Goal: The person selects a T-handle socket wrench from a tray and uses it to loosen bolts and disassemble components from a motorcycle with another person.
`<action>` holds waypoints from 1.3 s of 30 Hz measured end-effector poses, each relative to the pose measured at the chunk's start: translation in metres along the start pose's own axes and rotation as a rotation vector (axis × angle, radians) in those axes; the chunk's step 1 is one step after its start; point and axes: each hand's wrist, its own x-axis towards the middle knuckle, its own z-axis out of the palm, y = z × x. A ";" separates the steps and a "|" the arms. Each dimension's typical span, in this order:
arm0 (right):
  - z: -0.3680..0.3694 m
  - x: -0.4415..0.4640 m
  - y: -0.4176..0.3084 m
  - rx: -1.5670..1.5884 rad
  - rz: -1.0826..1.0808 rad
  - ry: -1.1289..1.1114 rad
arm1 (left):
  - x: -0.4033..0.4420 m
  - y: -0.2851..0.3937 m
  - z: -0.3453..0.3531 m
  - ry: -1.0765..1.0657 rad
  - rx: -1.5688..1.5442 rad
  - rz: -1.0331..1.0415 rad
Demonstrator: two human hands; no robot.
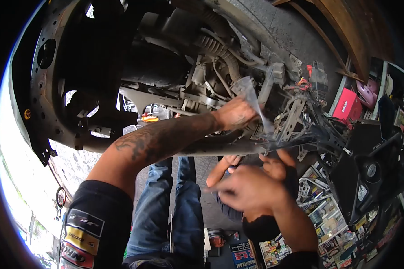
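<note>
My left hand (238, 113) reaches over the frame tube of a stripped motorcycle or scooter. Its fingers are closed on a clear plastic piece (255, 101), which hangs beside the dark hoses and wiring. Below the tube, my right hand (251, 187) is blurred by motion; a finger points left, with nothing visible in the hand. The long frame tube (211, 149) runs between my hands. A ribbed hose (222, 54) and a metal bracket (293, 120) are near my left hand.
A co-worker crouches under the frame, head (260, 227) below my right forearm, hands near the tube. Black body panels (368, 166) and a red box (345, 105) are at the right. Sticker-covered surface (327, 215) lies lower right. An orange-handled tool (149, 119) shows behind the frame.
</note>
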 end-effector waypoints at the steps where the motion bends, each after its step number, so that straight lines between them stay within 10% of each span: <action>1: 0.010 -0.004 -0.005 -0.170 0.011 -0.015 | 0.007 0.004 -0.003 0.085 -0.100 -0.049; 12: 0.042 -0.052 -0.022 0.234 0.150 0.064 | 0.005 0.003 -0.010 -0.105 0.079 -0.108; 26: 0.091 -0.031 -0.025 1.010 0.188 1.247 | 0.005 0.002 -0.007 0.113 0.110 -0.034; 31: 0.034 -0.001 -0.009 0.441 0.175 1.118 | -0.001 0.015 -0.001 0.119 0.109 -0.111; 34: 0.027 -0.011 -0.011 0.734 0.078 1.116 | -0.008 0.021 -0.009 0.004 0.065 -0.218; 39: 0.071 0.013 0.029 0.528 0.106 1.618 | 0.000 0.018 -0.020 0.073 0.073 -0.094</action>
